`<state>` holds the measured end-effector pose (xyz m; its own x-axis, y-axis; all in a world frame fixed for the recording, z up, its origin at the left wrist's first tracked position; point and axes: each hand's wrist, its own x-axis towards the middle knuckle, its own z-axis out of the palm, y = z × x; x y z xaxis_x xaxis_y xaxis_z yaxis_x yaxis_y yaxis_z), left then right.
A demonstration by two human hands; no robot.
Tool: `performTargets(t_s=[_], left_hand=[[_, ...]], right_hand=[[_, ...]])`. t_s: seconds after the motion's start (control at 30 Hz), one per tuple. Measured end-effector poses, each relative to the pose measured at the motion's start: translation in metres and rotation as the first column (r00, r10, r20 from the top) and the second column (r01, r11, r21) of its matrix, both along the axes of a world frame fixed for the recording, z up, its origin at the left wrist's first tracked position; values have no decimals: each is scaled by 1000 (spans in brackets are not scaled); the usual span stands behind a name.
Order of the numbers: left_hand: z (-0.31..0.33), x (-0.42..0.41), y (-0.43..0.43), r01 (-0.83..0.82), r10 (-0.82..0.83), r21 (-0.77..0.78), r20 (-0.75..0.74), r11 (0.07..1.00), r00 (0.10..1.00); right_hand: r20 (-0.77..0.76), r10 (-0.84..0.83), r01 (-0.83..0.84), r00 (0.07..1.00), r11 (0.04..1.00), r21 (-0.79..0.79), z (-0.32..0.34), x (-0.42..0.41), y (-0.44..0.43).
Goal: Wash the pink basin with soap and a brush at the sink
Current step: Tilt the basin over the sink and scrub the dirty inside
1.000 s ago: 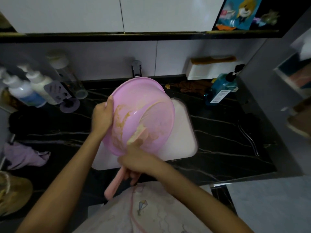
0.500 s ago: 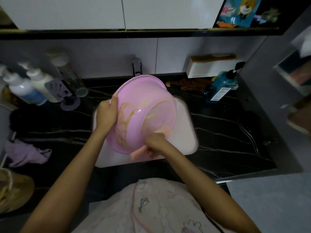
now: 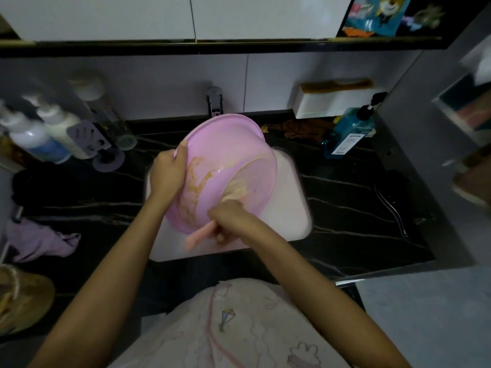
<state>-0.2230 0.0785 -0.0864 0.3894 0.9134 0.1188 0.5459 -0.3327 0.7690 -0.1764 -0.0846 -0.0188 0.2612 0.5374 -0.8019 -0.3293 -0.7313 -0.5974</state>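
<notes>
Head view: at the tabletop's (image 3: pixel 350 213) left edge lies one purple cloth (image 3: pixel 39 240), and in its back-left corner stand two white pump bottles (image 3: pixel 29 136) with one clear bottle (image 3: pixel 106 115) just beside them. Nearer the middle, the left hand (image 3: pixel 170 173) grips the rim of the one pink basin (image 3: pixel 228 150), thumb on the rim's edge and fingers curled behind it. It holds the basin tilted on its side above the sink (image 3: pixel 295 213), with the opening turned toward the person. Brownish smears streak the basin's inner wall on the left. The right hand (image 3: pixel 228 221) is closed round the pink handle of the one brush (image 3: pixel 198 237). The brush's head is pressed inside the basin at the bottom, blurred as if mid-stroke. One tap (image 3: pixel 214 102) rises behind the basin; whether water runs cannot be told. In the back-right corner leans one blue pump bottle (image 3: pixel 348 134). The step in hand looks to be scrubbing the inside, with a fair part left, since the smeared side seems not yet cleaned. The next move probably calls for turning the basin with the left hand so the brush can reach those streaks. A firm hold on the wet rim will matter.
</notes>
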Motion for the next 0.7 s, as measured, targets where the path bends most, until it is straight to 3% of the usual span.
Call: performTargets(t_s=[0.07,0.1,0.23,0.33,0.4,0.47,0.57,0.7], left_hand=[[0,0,-2,9,-9,15,11,1000,1000],[-1,1,-5,15,-15,21,13,1000,1000],[-1,1,-3,-7,7,7,0,1000,1000],[0,-3,0,-11,11,-10,-3,1000,1000],[-1,-2,-2,-11,11,-21,3,1000,1000],[0,2,-4,1,-1,-29,9,1000,1000],[0,2,1,3,-3,-41,0,999,1000],[2,1,1,8,-7,-53,19,999,1000]], right_hand=[[15,-158,159,987,984,-80,-12,19,5],[0,-158,158,987,984,-83,-11,17,1],[-1,102,-102,995,992,70,9,-9,-8],[199,33,-59,980,990,127,-5,22,7],[279,46,-53,959,998,18,-22,41,8],[210,174,-159,962,984,-84,-28,29,-3],[52,230,-231,972,973,3,-2,3,-9],[201,-18,13,979,1000,28,-23,49,15]])
